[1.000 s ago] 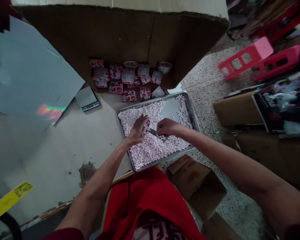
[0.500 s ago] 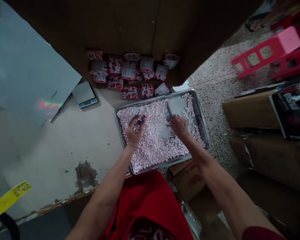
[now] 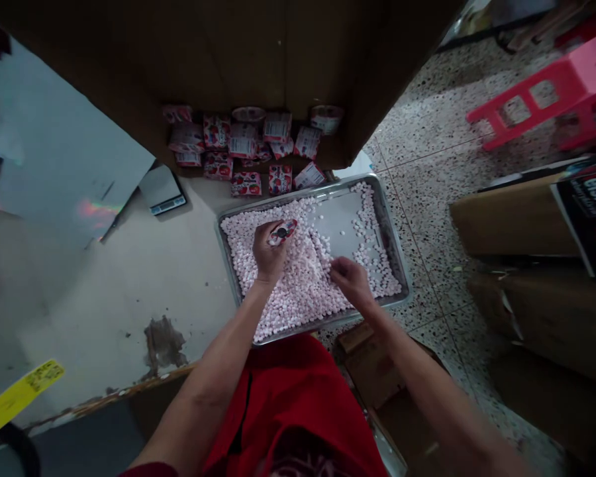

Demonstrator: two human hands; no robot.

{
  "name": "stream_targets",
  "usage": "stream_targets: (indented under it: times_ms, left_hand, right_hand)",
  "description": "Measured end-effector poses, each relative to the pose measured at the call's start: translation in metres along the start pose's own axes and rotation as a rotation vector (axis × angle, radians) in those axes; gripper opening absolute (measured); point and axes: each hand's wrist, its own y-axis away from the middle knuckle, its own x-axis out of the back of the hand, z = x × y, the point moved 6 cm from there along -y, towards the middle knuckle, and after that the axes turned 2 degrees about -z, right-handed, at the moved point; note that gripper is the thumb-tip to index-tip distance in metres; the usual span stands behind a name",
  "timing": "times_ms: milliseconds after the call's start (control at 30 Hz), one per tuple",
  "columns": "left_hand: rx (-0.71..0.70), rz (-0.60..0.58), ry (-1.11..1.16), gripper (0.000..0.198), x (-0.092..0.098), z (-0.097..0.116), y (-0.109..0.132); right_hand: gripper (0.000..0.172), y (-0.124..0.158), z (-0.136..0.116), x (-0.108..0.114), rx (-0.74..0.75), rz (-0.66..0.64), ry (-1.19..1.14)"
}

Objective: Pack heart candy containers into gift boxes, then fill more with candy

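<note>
A metal tray [image 3: 400, 265] holds a thick layer of small pale pink candies [image 3: 288, 298]. Over its left part, my left hand [image 3: 269, 255] is closed around a small red candy packet [image 3: 283, 232] with a dark opening facing up. My right hand [image 3: 351, 278] is low over the candies right of the tray's middle, its fingers curled in. Whatever those fingers grip is blurred and blends with the candies. Bare metal shows at the tray's upper right, with a few candies scattered there.
Several red printed packets [image 3: 246, 184] and some round tubs [image 3: 326, 119] lie in and before a big cardboard box [image 3: 218, 59]. A small scale [image 3: 163, 189] sits left of them. At right are a pink plastic stool [image 3: 536, 99] and cartons [image 3: 506, 225].
My right hand has moved toward me, and candies now lie where a blurred bare patch was. My left hand still holds the packet, slightly farther from me. The view has shifted a little.
</note>
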Motion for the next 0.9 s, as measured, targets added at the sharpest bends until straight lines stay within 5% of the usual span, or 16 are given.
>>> stream_targets:
  times_ms: [267,500,667,767,900]
  left_hand:
    - [-0.175,-0.287,-0.132,0.038,0.007,0.005,-0.011]
    - [-0.247,-0.457,-0.151,0.046,0.007,0.006,-0.003]
    - [-0.207,-0.530,-0.129,0.040,0.009,0.007,-0.005]
    - [-0.129,-0.459,-0.096,0.032,0.019,0.006,-0.005]
    - [-0.159,-0.534,-0.049,0.027,0.024,0.006,0.001]
  right_hand:
    - [0.019,0.013,-0.062,0.028,0.062,-0.301,-0.102]
    - [0.008,-0.005,-0.104,0.024,-0.110,-0.421,-0.016]
    - [0.011,0.012,-0.127,0.031,-0.228,-0.464,-0.103]
    - [0.018,0.032,-0.115,0.041,-0.219,-0.485,-0.206]
    - [0.028,0.045,-0.057,0.049,-0.192,-0.342,-0.171]
